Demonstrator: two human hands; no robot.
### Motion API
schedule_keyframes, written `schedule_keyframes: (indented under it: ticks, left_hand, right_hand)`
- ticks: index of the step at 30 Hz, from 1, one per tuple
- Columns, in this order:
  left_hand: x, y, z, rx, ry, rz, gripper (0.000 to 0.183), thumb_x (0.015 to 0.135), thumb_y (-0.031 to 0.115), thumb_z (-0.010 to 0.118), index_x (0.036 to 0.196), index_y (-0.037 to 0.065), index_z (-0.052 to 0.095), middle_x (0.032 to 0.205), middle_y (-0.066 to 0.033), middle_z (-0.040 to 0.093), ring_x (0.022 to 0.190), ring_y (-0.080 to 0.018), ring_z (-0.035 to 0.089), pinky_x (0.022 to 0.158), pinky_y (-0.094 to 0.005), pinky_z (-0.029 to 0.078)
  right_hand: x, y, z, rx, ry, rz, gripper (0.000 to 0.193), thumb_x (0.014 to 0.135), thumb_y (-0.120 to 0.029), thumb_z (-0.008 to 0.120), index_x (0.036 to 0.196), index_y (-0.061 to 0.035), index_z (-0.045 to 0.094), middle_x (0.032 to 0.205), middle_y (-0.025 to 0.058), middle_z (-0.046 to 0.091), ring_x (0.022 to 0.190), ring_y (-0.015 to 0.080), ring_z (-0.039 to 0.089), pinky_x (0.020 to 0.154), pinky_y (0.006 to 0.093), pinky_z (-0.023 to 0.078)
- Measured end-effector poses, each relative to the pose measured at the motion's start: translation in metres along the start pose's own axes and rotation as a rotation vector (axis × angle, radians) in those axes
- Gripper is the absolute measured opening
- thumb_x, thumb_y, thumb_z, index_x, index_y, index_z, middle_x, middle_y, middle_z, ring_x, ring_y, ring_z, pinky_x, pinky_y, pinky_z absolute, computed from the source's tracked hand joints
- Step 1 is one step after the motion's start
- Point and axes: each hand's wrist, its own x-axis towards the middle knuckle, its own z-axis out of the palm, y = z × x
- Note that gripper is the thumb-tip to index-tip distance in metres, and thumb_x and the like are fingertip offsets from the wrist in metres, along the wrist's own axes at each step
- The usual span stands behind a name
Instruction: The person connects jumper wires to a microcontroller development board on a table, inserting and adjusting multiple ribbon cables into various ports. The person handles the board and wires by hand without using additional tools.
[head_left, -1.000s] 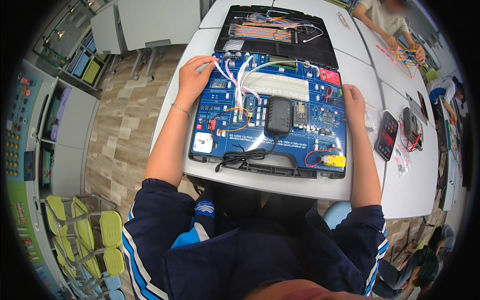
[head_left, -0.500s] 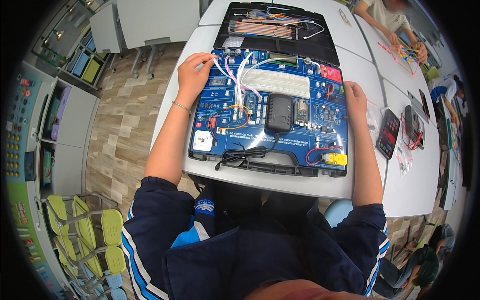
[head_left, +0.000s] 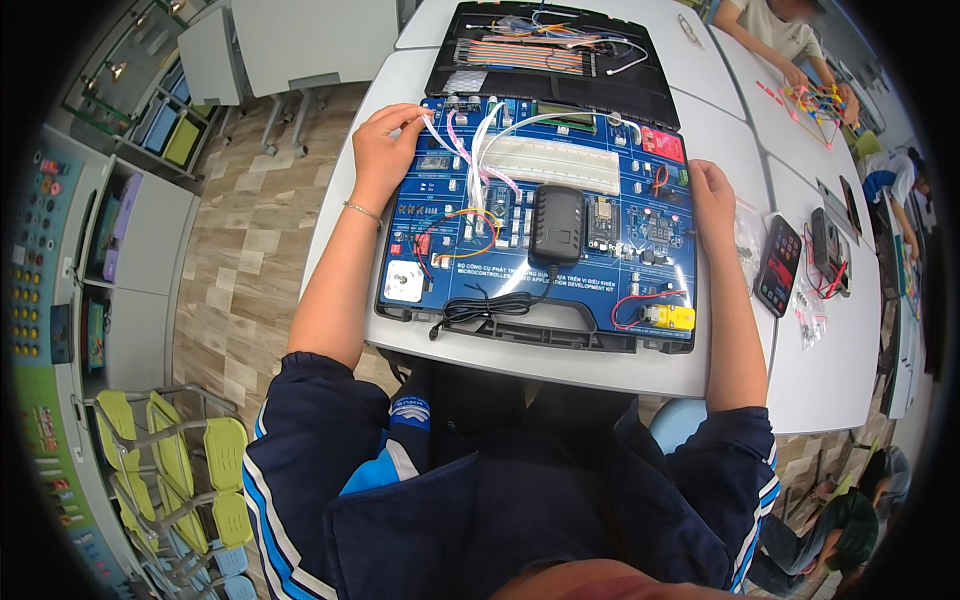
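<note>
An open black case on the table carries a blue electronics training board (head_left: 480,272) with modules, a white breadboard (head_left: 550,164) and white and pink cables. My left hand (head_left: 385,150) is at the board's far left corner, thumb and fingers pinched on the end of a white cable (head_left: 432,127). Whether its plug is seated is hidden by the fingertips. My right hand (head_left: 713,205) holds the right edge of the case with curled fingers partly out of sight. A black power adapter (head_left: 558,226) lies on the board, its bundled cord (head_left: 487,308) near the front edge.
The raised lid (head_left: 550,85) holds ribbon wires. Right of the case lie a phone (head_left: 777,266), a black device with red wires (head_left: 828,250) and small plastic bags. Across the table a person handles a colourful stick frame (head_left: 818,112). Green chairs (head_left: 170,450) stand at left.
My hands and the case keep nearly the same places, with the left hand shifted very slightly left. The other person's hands and stick frame have moved a little.
</note>
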Motion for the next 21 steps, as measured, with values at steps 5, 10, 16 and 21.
schedule_keyframes:
  ticks: [5,10,16,21]
  left_hand:
    - [0.0,0.0,0.0,0.004,0.012,0.011,0.012,0.085,0.007,0.071,0.095,0.005,0.077,0.097,-0.0074,0.073,0.08,-0.0129,0.064,0.076,-0.0258,0.051]
    - [0.001,-0.005,0.001,0.051,0.016,0.072,0.012,0.084,0.007,0.071,0.094,0.006,0.077,0.097,-0.0065,0.073,0.081,-0.014,0.063,0.077,-0.027,0.051]
    - [0.005,-0.007,-0.001,0.076,0.019,0.162,0.011,0.083,0.007,0.07,0.091,0.01,0.078,0.094,-0.0052,0.074,0.078,-0.0175,0.062,0.072,-0.0288,0.051]
    - [0.003,-0.002,-0.002,0.092,-0.002,0.089,0.012,0.085,0.009,0.07,0.094,0.009,0.077,0.098,-0.0048,0.074,0.083,-0.0147,0.062,0.074,-0.028,0.05]
  right_hand:
    - [0.001,0.002,0.0,0.007,-0.008,-0.013,0.026,0.1,-0.023,0.058,0.107,0.0004,0.065,0.088,0.0022,0.068,0.079,0.0065,0.061,0.071,0.0212,0.047]
    - [0.003,0.005,-0.001,0.001,-0.012,0.0,0.026,0.1,-0.023,0.058,0.107,0.0004,0.065,0.088,0.0023,0.068,0.078,0.0065,0.06,0.07,0.0213,0.047]
    - [0.0,-0.004,0.002,-0.039,0.005,-0.008,0.025,0.1,-0.023,0.058,0.106,0.0001,0.065,0.088,0.0021,0.068,0.079,0.0067,0.06,0.071,0.0214,0.047]
    - [-0.001,-0.004,0.002,0.007,0.0,-0.003,0.026,0.1,-0.023,0.058,0.106,0.0003,0.065,0.089,0.0022,0.068,0.08,0.0069,0.06,0.071,0.0215,0.047]
